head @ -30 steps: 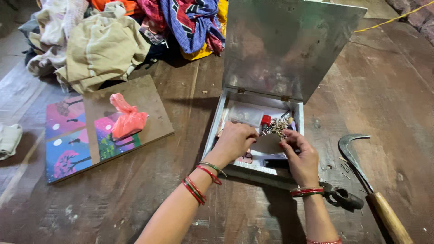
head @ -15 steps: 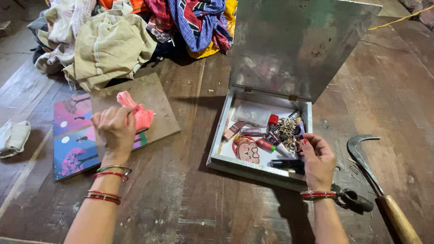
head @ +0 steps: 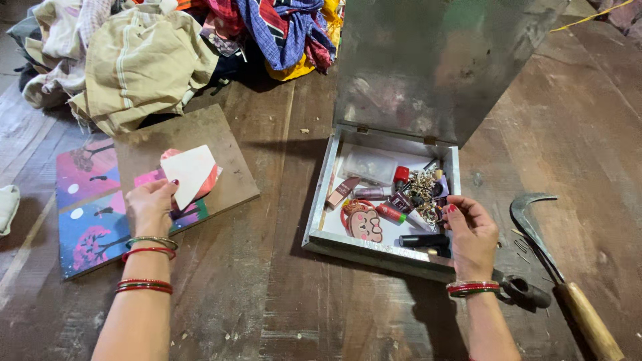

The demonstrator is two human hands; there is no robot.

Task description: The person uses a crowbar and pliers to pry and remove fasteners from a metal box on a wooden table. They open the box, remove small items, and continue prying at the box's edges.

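Head view, looking down at a worn wooden table (head: 267,294). Left hand (head: 150,207) pinches a pale, flat card-like piece (head: 189,172) at its lower corner, fingers closed on it, and holds it over a pink plastic bag (head: 212,179) that lies on a brown board with painted pink and blue landscape panels (head: 100,200). Right hand (head: 471,230) rests on the near right corner of an open grey metal box (head: 321,200), fingers curled over its rim beside a black tube (head: 422,241); whether they grip anything I cannot tell.

As a judgement, the work is partway — the pale piece is out of the box and over on the board, while the box stands open, its lid (head: 435,67) upright, and is full of small items: a red-capped tube (head: 401,176), a round peach-coloured case (head: 364,224), a tangle of metal trinkets (head: 421,187).

Beyond the left fingers the board ends short of a heap of crumpled clothes (head: 154,60), so there is little room that way. Between the two hands lies a broad strip of bare wood. Just right of the right fingers lie a curved sickle with a wooden handle (head: 555,267) and dark scissors (head: 525,292) — its blade curves toward the wrist, near enough to mind.
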